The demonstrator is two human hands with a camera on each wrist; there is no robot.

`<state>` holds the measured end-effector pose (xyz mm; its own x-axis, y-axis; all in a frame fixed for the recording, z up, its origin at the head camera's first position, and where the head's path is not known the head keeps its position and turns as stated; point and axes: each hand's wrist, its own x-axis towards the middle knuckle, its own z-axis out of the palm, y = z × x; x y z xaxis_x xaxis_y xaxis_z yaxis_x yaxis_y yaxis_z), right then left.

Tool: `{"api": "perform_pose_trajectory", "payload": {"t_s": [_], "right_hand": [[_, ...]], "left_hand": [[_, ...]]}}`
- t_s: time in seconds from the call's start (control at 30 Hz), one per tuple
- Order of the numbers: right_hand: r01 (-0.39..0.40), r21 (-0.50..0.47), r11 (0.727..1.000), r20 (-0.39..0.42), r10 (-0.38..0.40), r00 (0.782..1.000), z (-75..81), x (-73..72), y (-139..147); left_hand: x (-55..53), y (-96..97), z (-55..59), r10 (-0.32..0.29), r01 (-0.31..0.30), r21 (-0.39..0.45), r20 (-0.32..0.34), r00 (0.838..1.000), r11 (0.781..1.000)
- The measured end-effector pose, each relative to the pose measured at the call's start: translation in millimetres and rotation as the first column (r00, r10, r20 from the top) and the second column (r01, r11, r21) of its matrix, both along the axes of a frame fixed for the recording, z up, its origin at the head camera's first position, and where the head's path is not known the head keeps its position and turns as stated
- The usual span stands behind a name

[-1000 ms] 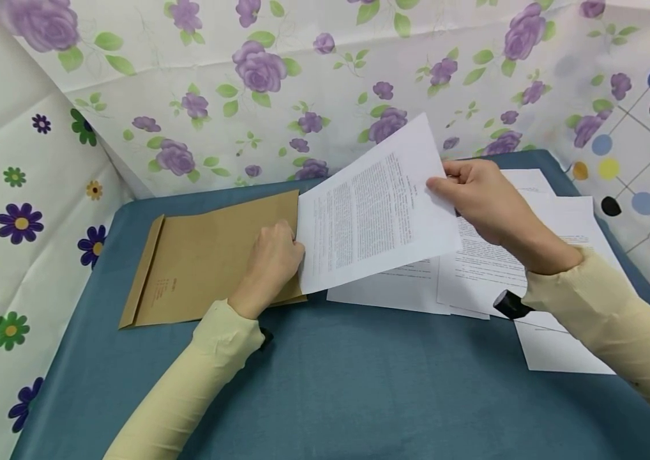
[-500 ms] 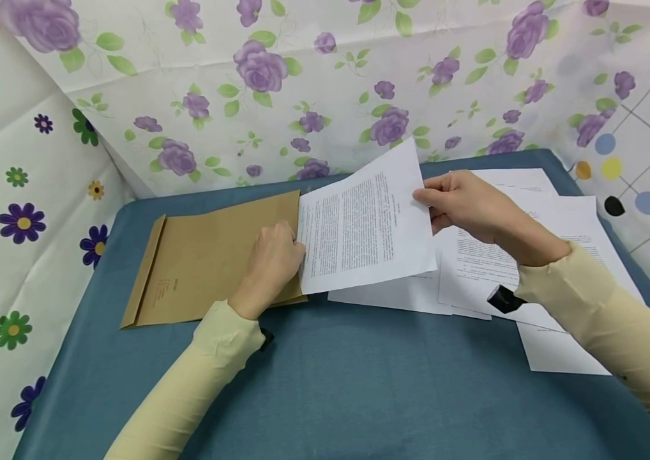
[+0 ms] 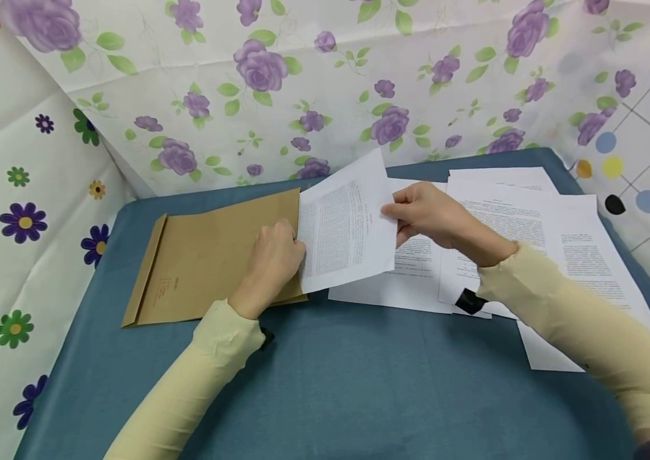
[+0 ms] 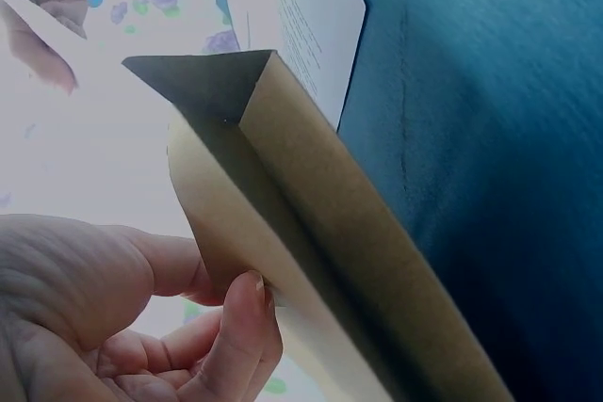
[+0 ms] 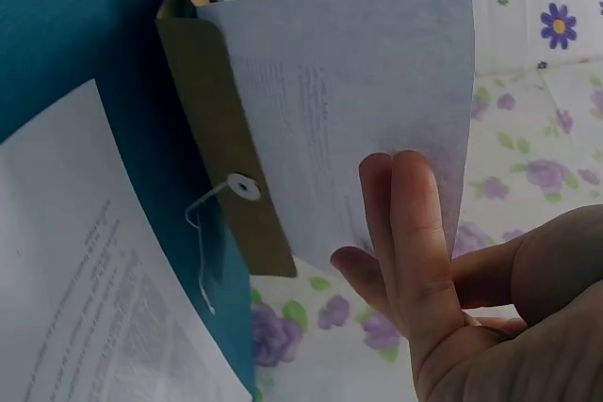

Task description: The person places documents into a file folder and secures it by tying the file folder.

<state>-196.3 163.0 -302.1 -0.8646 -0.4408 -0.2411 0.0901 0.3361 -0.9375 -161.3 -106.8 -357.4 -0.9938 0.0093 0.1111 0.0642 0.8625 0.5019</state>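
A brown paper envelope (image 3: 216,255) lies on the left of the table, its open end toward the right. My left hand (image 3: 270,265) pinches the upper layer at that open end; the left wrist view shows thumb and fingers on the raised brown edge (image 4: 221,270). Between the thumb and fingers of my right hand (image 3: 431,214) is a printed sheet (image 3: 348,223), tilted up at its right side. Its left part is inside the envelope and hidden. In the right wrist view, a flap with a white button (image 5: 243,186) and string hangs below the sheet (image 5: 367,91).
Several printed sheets (image 3: 503,211) lie overlapping on the right of the blue-covered table (image 3: 359,383). Behind stands a white cloth with purple flowers (image 3: 262,67). Other patterned cloths hang at the left and right sides.
My right hand has moved left and slightly down, sliding the sheet further into the envelope. Less of the sheet shows now. My left hand has stayed in place on the envelope's edge.
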Motion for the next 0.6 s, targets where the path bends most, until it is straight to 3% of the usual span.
{"api": "perform_pose_trajectory", "payload": {"t_s": [0.23,0.47,0.6], "right_hand": [[-0.033,-0.021,0.999,0.053,0.034,0.998,-17.7,-6.0,-19],[0.062,-0.011,0.998,0.05,-0.061,0.997,-14.3,-9.6,-10],[0.035,0.013,0.999,0.019,-0.035,0.999,-15.6,-8.7,-11]], "left_hand": [[1.2,2.0,1.6,0.01,-0.01,0.002,0.022,1.0,1.0],[0.6,2.2,2.5,0.026,-0.026,0.007,0.041,0.999,1.0],[0.6,1.7,3.2,0.033,-0.034,0.006,0.053,0.998,0.999]]}}
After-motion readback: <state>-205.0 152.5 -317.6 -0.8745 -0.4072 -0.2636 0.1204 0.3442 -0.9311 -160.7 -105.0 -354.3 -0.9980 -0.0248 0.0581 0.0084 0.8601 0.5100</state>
